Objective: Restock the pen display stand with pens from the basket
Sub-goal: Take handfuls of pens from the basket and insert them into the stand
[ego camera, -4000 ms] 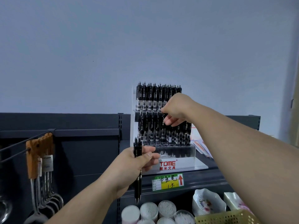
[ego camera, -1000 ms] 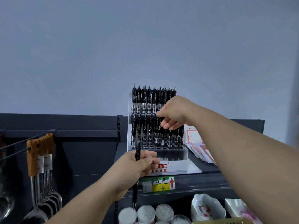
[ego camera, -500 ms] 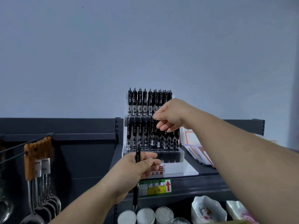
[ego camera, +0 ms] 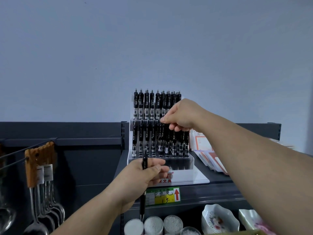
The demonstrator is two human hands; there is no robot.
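Lower centre, the left hand (ego camera: 145,173) grips a spare pen (ego camera: 142,207), tip down, before the display stand (ego camera: 186,179). Further right, the right hand (ego camera: 183,116) pinches a second pen (ego camera: 163,131) in the crowded lower row. A skewed push could jam it against neighbours or tip the stand.

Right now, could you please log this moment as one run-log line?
step: restocking | left hand: grips spare black pen, tip down | right hand: pinches lower-row pen top | pen display stand: on shelf
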